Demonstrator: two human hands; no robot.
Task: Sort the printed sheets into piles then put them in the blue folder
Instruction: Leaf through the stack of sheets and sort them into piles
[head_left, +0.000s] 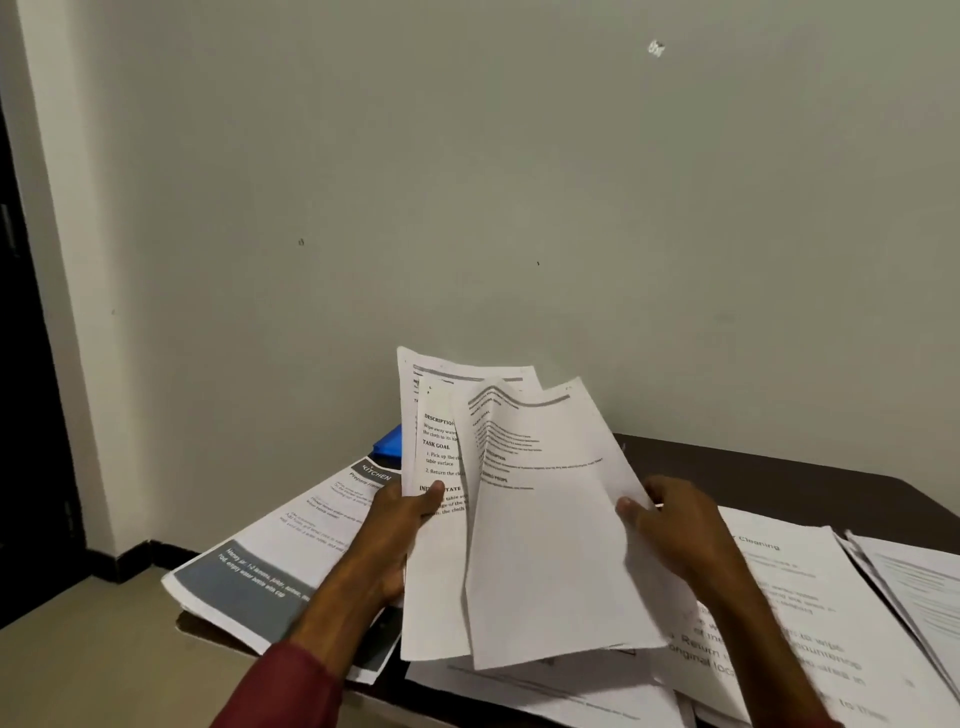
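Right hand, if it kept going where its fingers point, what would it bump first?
The front sheet: the right hand points left and pinches its edge. Beyond it, probably the sheets in the left hand, though depth is unclear.

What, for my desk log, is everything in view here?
held sheets: at least three, white with black print, fanned upright at centre
kitchen sheets: small stack, white with grey banners, table's left, overhanging the edge
cleaning sheets: stack, white, table's right
far sheets: several, white, far right edge
blue folder: one, blue, behind the held sheets, mostly hidden
table: one, dark brown, under the sheets
wall: one, pale grey, behind
left hand: one, grips the held sheets' left side
right hand: one, pinches their right edge
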